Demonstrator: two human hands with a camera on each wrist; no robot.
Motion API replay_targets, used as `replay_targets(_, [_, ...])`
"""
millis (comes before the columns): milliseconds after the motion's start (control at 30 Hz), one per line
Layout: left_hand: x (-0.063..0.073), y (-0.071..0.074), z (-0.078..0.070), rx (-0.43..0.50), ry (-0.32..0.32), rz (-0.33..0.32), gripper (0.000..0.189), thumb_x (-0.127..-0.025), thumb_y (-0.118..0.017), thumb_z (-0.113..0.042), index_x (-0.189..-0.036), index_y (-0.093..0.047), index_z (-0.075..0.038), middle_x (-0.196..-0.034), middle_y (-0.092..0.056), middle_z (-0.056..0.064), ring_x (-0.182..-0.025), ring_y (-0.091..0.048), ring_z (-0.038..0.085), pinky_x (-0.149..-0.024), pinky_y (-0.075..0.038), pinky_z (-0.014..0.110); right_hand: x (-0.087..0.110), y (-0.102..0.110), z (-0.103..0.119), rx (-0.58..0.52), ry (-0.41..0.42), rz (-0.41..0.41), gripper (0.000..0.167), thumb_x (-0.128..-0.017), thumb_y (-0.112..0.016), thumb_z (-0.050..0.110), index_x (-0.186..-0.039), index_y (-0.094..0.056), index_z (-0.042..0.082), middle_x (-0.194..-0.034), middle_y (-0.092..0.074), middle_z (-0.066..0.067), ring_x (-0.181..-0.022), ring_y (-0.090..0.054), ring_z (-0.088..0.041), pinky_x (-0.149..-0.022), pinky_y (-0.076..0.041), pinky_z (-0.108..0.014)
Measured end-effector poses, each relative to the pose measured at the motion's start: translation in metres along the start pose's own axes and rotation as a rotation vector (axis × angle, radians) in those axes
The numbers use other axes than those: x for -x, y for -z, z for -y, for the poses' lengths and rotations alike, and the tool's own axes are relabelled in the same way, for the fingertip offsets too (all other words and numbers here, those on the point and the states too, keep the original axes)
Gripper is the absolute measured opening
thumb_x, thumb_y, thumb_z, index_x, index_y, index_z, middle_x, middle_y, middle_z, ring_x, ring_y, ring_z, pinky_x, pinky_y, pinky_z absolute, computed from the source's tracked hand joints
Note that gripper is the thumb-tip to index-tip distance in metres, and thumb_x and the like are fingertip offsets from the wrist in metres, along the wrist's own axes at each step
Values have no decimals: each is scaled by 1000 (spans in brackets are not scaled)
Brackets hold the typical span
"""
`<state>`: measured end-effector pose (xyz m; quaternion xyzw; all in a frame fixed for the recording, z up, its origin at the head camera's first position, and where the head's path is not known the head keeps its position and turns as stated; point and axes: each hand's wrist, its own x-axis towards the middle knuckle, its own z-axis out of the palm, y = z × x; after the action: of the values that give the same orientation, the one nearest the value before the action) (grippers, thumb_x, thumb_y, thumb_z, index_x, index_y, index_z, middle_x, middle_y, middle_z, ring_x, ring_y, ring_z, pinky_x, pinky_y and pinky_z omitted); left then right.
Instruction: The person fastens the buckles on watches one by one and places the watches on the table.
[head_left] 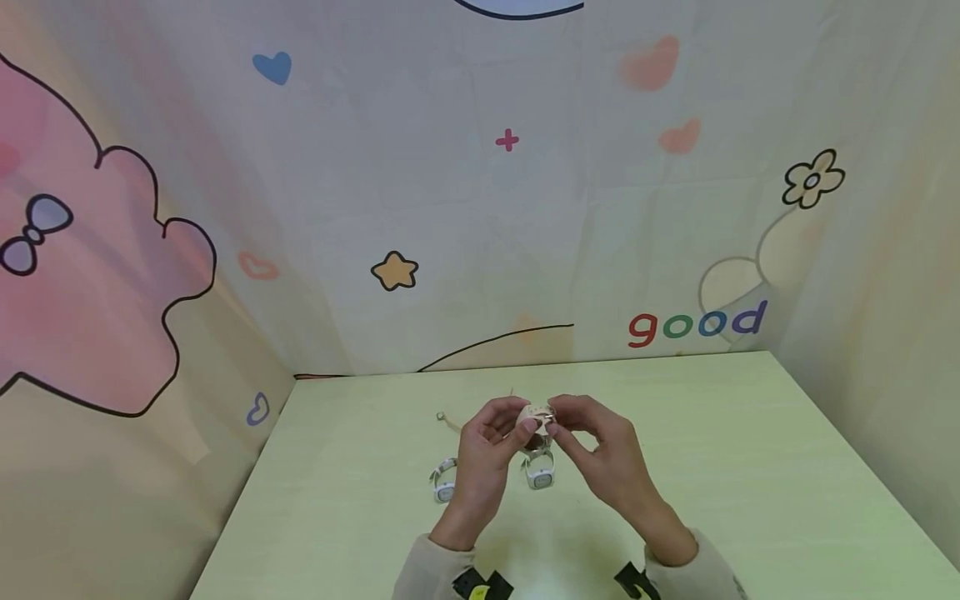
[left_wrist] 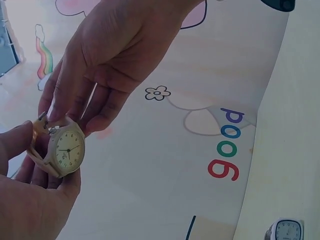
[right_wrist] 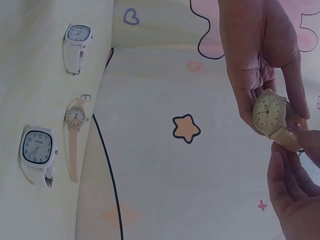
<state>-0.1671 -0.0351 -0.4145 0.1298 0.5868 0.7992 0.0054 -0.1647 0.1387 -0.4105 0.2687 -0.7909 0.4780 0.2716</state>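
L hand (head_left: 483, 458) & R hand (head_left: 606, 450) both pinch round-dial wristwatch (left_wrist: 68, 150), fingers nearly closed on it; 2 white sq.-dial watches (right_wrist: 37, 147) + pink-strap watch (right_wrist: 74, 145) on counter (head_left: 750, 467)

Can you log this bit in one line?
left grip: holds cream watch | right grip: pinches its strap | table: three more watches

The left hand (head_left: 486, 457) and right hand (head_left: 606, 446) flank a raised watch (right_wrist: 267, 112). On the table (head_left: 750, 467) lie a left watch (head_left: 445, 492), right watch (head_left: 541, 479) and third watch (right_wrist: 75, 117) (farther back, between).
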Motion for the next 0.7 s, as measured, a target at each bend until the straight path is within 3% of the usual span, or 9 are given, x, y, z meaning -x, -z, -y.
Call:
replay_targets(167, [-1, 4, 1, -67, -12, 18, 36, -89, -73, -16, -120, -62, -1, -105, -68, -1, -97, -67, 12, -85, -57, 27, -1, 5, -1, -20, 19, 16, 27, -89, -70, 1, -114, -68, 11, -103, -69, 0, -88, -68, -12, -81, -55, -15])
replay_targets(467, [0, 10, 3, -249, -115, 56, 32, -88, -74, -13, -115, -65, 2, -110, -68, 23, -96, -68, 10, -84, -57, 24, 1, 9, -5, -43, 12, 17, 27, -87, -69, -2, -111, -71, 11, -102, -70, -2, -90, -68, -11, -72, -59, -21])
replay_targets(567, [-1, 13, 5, -313, -156, 45, 25, -88, -73, -11, -111, -69, -2, -107, -70, 21, -95, -70, 13, -82, -57, 23, 1, 11, -5, -53, 3, 24, 27, -87, -70, -2, -110, -72, 11, -101, -70, -2, -89, -68, -12, -72, -59, -21])
replay_targets(700, [-2, 16, 7, -390, -159, 29, 23, -88, -74, -15, -111, -71, -9, -105, -73, 15, -94, -71, 17, -78, -58, 23, 4, 12, -7, -58, -26, 49, 24, -87, -70, 0, -109, -73, 9, -100, -70, -3, -88, -68, -14, -73, -58, -20])
